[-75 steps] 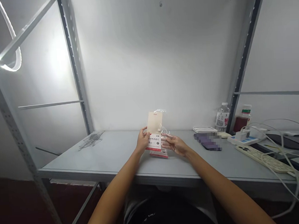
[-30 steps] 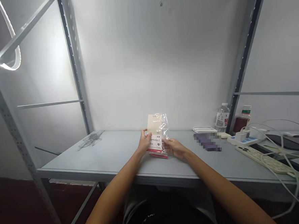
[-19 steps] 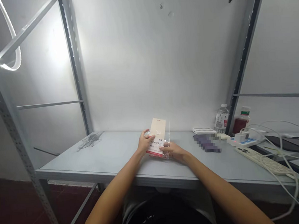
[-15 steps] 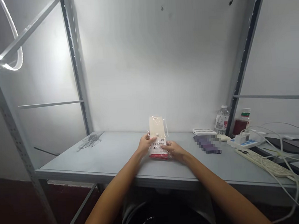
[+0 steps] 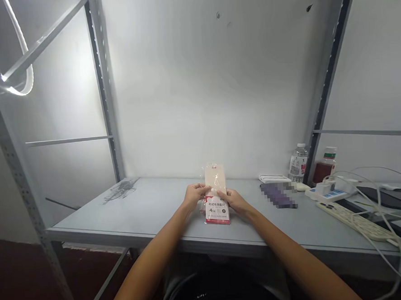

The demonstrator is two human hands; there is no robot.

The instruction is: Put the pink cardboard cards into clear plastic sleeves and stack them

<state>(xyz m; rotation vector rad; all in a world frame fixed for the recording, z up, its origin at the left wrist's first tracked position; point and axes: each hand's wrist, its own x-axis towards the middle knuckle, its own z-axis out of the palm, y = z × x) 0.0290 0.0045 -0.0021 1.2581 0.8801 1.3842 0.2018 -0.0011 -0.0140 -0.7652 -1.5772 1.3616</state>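
Observation:
Over the middle of the desk I hold a ruler set packet (image 5: 217, 208), a pale cream pouch with a red and white printed label, inside clear plastic. The packet is tilted up towards me, its red edge lowest. My left hand (image 5: 194, 196) grips its left side, thumb on the front. My right hand (image 5: 235, 199) grips the right side, thumb likewise on the front. The fingers behind the packet are mostly hidden. A second layer of clear plastic shows at its left edge.
On the right of the grey desk (image 5: 149, 207) lie a purple item (image 5: 278, 195), partly pixelated, and a white box (image 5: 273, 178). Behind them stand a water bottle (image 5: 298, 162) and a red-filled bottle (image 5: 324, 165). Power strips (image 5: 354, 220) and loose cables lie at the far right.
The packet has come slightly lower and nearer, and its label now shows more fully. My right thumb has shifted up to the packet's middle.

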